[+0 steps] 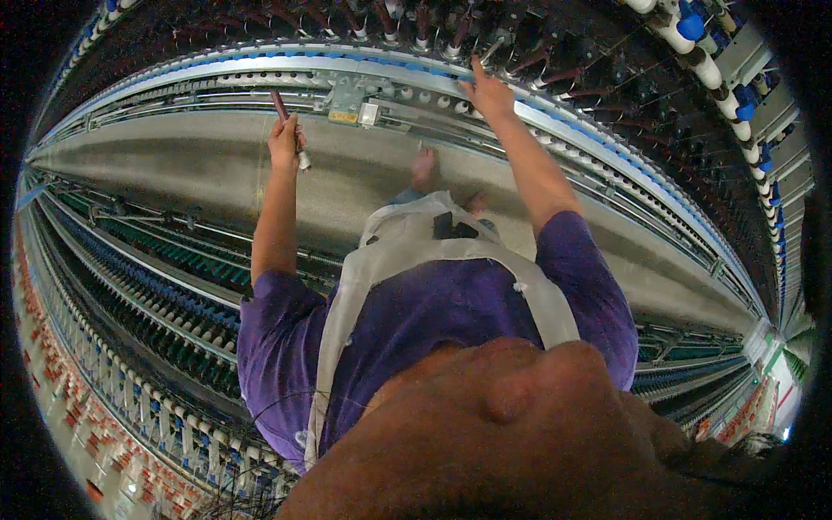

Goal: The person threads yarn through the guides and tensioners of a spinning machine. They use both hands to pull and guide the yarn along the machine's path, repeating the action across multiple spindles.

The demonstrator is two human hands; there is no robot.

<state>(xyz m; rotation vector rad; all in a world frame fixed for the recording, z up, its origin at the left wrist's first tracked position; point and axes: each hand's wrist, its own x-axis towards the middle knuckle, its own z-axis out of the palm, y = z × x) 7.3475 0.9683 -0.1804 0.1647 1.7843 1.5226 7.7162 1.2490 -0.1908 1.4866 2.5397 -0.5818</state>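
Note:
A dark reddish-brown bobbin tube (279, 105) with a whitish lower end is gripped in my left hand (284, 141), whose fingers are wrapped round it. That hand is over the aisle, just short of the spinning frame's front rail (173, 82). My right arm stretches forward to the frame. There, my right hand (491, 94) has its index finger stretched out and its thumb apart. The fingertip is at the row of spindles, close to a spindle base (452, 52); whether it touches cannot be made out. No object shows in that hand.
Brown bobbins (422, 24) stand in a long row along the frame. A grey box with a yellow label (342, 115) sits on its rail. Behind me runs another machine (165, 295) with rows of bobbins. The grey floor (208, 152) of the narrow aisle lies between them.

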